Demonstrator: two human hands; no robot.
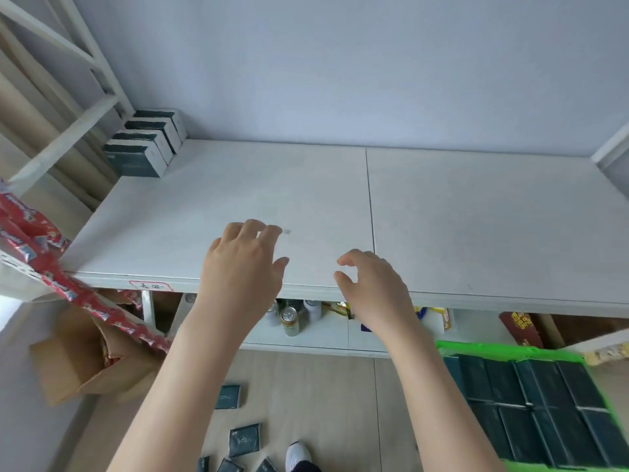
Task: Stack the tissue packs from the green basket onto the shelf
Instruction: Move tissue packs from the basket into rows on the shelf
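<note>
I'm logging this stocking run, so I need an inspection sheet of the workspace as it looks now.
Surface: white shelf, mostly bare.
Job's things: four tissue packs standing in a row at the shelf's back left corner; green basket at lower right, full of dark packs.
Clutter: loose packs on the floor; cardboard box and red wrappers at left.
Grips: left hand and right hand open and empty above the shelf's front edge.
Cables: nothing seen.
Surroundings: cans on the lower shelf; pale wall behind.

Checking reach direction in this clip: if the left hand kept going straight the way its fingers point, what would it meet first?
Probably nothing soon. The left hand points across the bare shelf toward the back wall; the tissue packs stand off to its left. Depth is unclear.
</note>
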